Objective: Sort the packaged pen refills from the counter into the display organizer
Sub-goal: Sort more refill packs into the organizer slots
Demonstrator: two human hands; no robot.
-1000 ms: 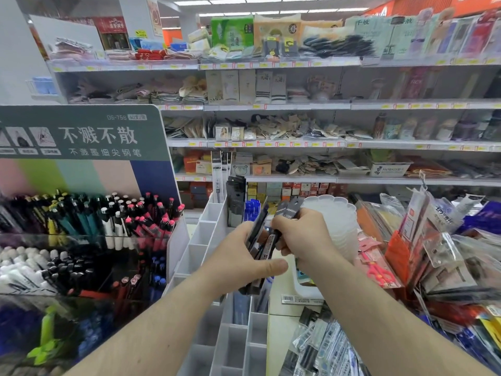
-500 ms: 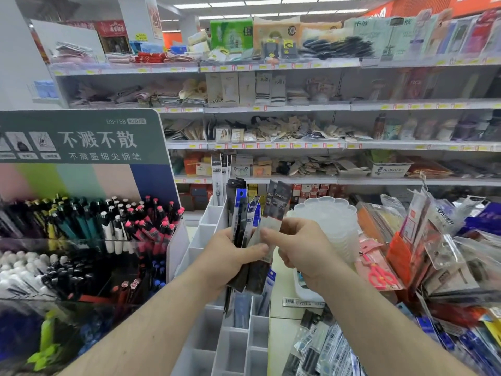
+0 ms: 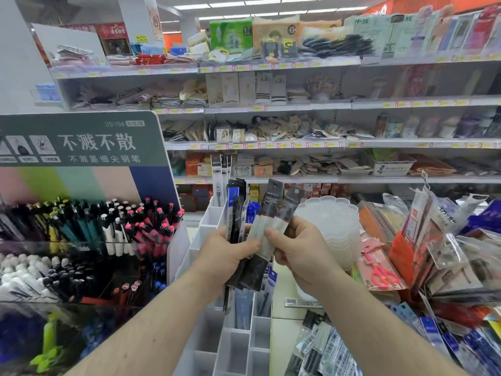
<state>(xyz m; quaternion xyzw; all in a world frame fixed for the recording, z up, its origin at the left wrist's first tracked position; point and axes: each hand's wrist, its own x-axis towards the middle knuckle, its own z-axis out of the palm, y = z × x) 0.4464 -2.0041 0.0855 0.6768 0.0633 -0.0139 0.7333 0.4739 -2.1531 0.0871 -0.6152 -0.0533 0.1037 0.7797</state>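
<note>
Above the organizer (image 3: 238, 346), both hands now fan refill packs (image 3: 267, 229) seemingly wider.

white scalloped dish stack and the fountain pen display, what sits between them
In the head view: the white display organizer, and above it both hands gripping packaged pen refills.

Tiered white store shelves (image 3: 271, 107) with yellow price tags span the back, stocked with socks and packets. Fluorescent ceiling lights (image 3: 217, 6) glow overhead. A green fountain-pen sign (image 3: 81, 139) stands at left.
</note>
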